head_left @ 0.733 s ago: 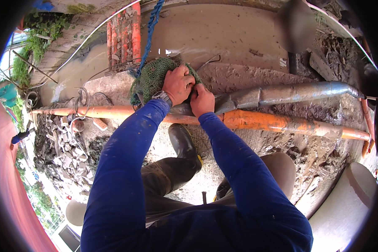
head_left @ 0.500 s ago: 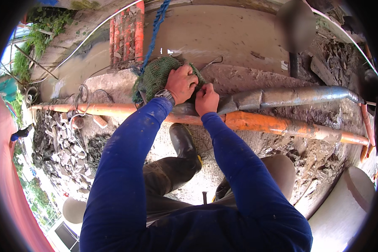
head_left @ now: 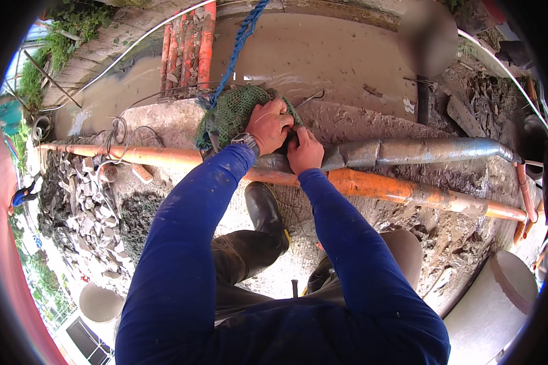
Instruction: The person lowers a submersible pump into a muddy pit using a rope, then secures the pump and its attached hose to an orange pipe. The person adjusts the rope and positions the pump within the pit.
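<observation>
A bundle of green netting (head_left: 230,114) sits around the near end of a flattened grey hose (head_left: 417,151), at the edge of muddy water. With fingers curled into the mesh, my left hand (head_left: 270,126) grips its right side; a watch is on that wrist. My right hand (head_left: 305,152) is closed just beside it, over the hose where the netting ends. What its fingertips pinch is hidden. A blue rope (head_left: 242,39) runs from the netting's far left side up across the water.
An orange pipe (head_left: 386,187) lies across in front of my boots (head_left: 265,210). Red-orange pipes (head_left: 189,52) stand in the brown water (head_left: 323,52). Broken rubble (head_left: 94,222) is heaped at left, with loose wire (head_left: 117,131) above it. A concrete cylinder (head_left: 490,310) lies at lower right.
The view has shifted slightly. Both hands stay at the netting, and my right hand has turned a little, its fingers closer to the mesh edge.
</observation>
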A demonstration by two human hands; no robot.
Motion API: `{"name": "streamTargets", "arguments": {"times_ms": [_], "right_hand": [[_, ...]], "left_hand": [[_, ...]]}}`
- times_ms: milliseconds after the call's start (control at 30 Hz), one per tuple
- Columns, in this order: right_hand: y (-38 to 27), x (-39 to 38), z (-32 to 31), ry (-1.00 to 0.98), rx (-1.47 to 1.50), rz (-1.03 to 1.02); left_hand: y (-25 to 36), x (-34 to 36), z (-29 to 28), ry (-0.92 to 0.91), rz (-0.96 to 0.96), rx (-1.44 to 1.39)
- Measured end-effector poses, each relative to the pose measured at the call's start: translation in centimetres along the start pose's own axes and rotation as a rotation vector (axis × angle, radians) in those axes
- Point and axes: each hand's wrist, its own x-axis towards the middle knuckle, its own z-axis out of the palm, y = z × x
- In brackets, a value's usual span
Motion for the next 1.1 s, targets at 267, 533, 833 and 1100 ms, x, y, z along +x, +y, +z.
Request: {"name": "streamTargets", "arguments": {"times_ms": [267, 533, 833, 1100], "right_hand": [[0.4, 0.7, -0.5, -0.042, -0.092, -0.136], [0.3, -0.1, 0.7, -0.089, 0.436, 0.249], [-0.8, 0.0, -0.7, -0.254, 0.136, 0.174], [0.6, 1.2, -2.6, -0.529, 0.124, 0.128]], "left_hand": [[-0.1, -0.1, -0.2, -0.020, -0.021, 0.001], [0.0, 0.1, -0.6, -0.018, -0.025, 0.022], [-0.3, -0.4, 0.0, 0.019, 0.033, 0.036], [0.1, -0.6, -0.2, -0.008, 0.020, 0.050]]}}
